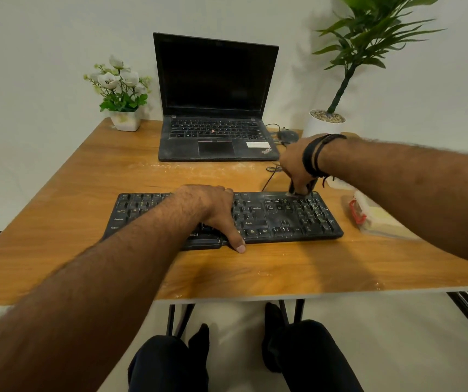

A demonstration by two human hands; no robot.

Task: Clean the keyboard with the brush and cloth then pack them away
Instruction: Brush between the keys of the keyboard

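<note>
A dusty black keyboard [283, 219] lies across the middle of the wooden table [85, 193]. My left hand [213, 210] lies flat over its centre, fingers at the far edge and thumb over the near edge, holding it steady. My right hand [295, 165] grips a small brush [298, 192] with curled fingers, its pale bristles touching the keyboard's top right corner. Most of the brush is hidden in the hand. A clear plastic pouch [374, 216] with a red fastener and pale yellow cloth inside lies right of the keyboard.
An open black laptop [216, 108] stands behind the keyboard, with a mouse [286, 135] and cable at its right. A small flower pot [122, 94] stands at the back left, a tall plant in a white pot [326, 123] at the back right. Pale dust streaks the table.
</note>
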